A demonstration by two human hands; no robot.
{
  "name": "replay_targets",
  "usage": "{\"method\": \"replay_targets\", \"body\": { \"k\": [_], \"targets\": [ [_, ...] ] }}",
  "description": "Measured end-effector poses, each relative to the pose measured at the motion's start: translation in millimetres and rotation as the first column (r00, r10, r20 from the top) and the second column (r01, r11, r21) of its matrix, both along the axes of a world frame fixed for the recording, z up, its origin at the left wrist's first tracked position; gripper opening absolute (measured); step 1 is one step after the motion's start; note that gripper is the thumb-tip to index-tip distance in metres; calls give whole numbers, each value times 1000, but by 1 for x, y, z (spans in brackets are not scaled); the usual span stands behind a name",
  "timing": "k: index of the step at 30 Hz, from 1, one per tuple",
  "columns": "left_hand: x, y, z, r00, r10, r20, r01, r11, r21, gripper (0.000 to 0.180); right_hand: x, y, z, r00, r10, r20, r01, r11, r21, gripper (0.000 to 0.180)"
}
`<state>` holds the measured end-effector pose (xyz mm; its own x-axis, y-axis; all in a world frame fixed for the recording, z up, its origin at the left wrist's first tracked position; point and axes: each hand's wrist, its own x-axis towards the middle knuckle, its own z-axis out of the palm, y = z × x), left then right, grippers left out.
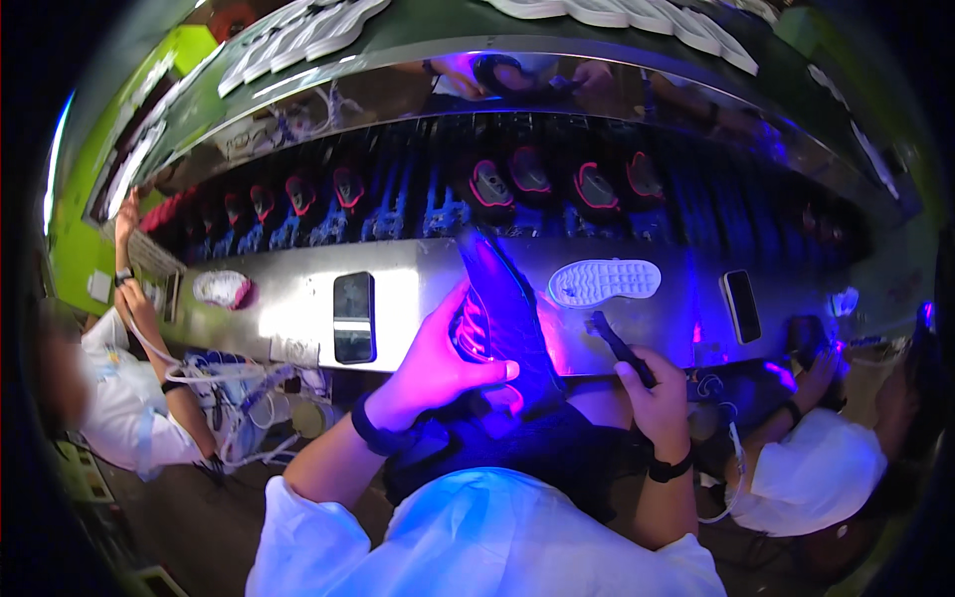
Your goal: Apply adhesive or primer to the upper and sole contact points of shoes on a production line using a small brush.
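My left hand [428, 348] is closed around a dark shoe upper [512, 318], held tilted in front of me at the bench's near edge under violet-blue light. Its thumb lies across the near end, and the fingers at the far side are partly hidden. A small brush [622, 348] with a dark handle is gripped in my right hand [659, 398]. The bristle end points away from me, toward a white shoe sole [607, 284] that lies on the metal bench [428, 264]. Brush and sole appear apart.
Phones lie left [354, 316] and right [741, 305] of me. Behind the bench, a dark rack [398, 189] carries several shoe uppers with reddish edges. White soles [298, 45] sit on a shelf above. A light shoe [222, 289] stands at left. Co-workers [139, 408] sit on both sides.
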<state>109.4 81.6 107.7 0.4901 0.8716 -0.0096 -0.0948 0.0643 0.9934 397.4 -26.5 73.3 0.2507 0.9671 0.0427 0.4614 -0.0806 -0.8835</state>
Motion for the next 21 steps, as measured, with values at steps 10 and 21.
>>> {"method": "replay_targets", "body": {
  "k": [10,21],
  "targets": [
    [-8,7,11,854,445,-270,196,206,959,60,5,-49,46,991,93,-92,-79,986,145,41],
    [-31,-10,27,890,396,-225,299,-135,945,49,-18,-35,87,979,182,92,-198,957,211,41]
  ]
}}
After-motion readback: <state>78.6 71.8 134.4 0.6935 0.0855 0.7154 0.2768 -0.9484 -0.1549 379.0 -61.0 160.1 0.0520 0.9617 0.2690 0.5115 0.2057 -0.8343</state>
